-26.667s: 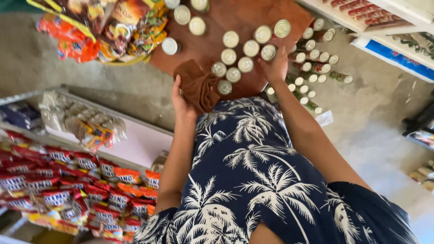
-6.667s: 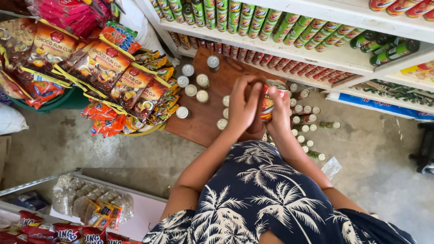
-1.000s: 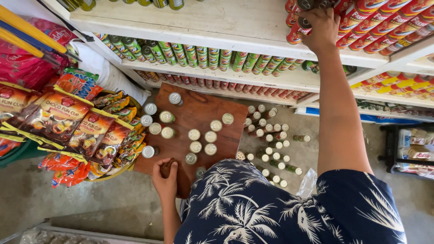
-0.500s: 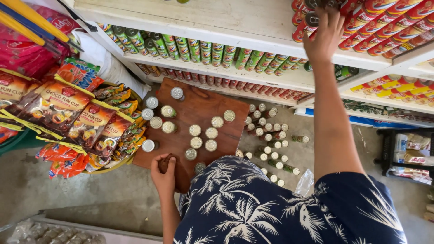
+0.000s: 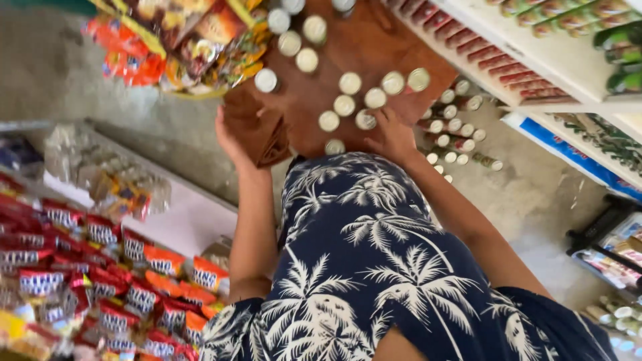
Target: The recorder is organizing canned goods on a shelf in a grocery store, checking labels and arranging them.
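Item, as we see it: left hand (image 5: 231, 137) clamped on the brown cardboard flap (image 5: 257, 130) at nine o'clock of the cans (image 5: 348, 103), right hand (image 5: 394, 137) resting, fingers spread, beside them at five o'clock; picking seemingly under way.

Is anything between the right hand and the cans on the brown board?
Nothing visible. The right hand already reaches onto the brown board, its fingers at the nearest can, with no object between. The left hand holds a brown cloth at the board's near corner, off to the side.
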